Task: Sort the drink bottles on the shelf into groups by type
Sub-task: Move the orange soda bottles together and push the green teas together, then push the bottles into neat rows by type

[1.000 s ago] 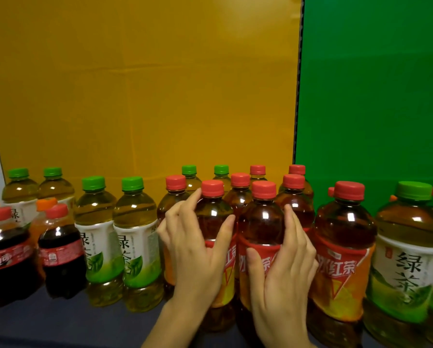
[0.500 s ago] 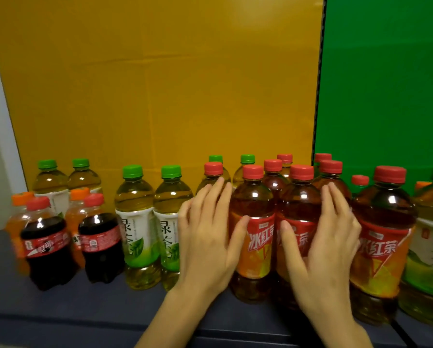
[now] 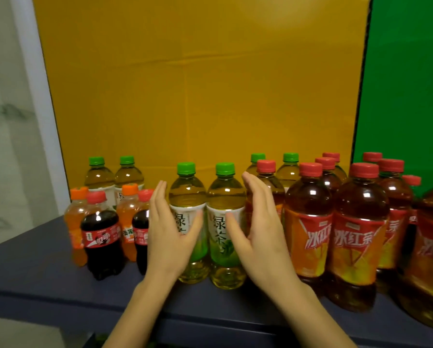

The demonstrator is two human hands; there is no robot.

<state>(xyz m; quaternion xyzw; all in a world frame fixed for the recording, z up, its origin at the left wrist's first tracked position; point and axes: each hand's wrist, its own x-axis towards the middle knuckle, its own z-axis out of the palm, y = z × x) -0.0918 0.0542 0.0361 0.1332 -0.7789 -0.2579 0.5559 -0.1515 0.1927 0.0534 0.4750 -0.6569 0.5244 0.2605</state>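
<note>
Open left hand [image 3: 171, 237] and right hand [image 3: 256, 229] flank two front green tea bottles [image 3: 226, 222] on the shelf [image 3: 47, 282].

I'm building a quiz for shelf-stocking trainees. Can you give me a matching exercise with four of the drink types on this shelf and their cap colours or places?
Column 1:
1. cola bottle
2. orange soda bottle
3. green tea bottle
4. iced red tea bottle

Column 2:
A. green cap, between the two hands
B. orange cap, far left
C. red cap, orange-and-red label, right of the right hand
D. red cap, nearly black drink, left of the left hand

Pairs: 1-D, 2-B, 3-A, 4-C
</note>
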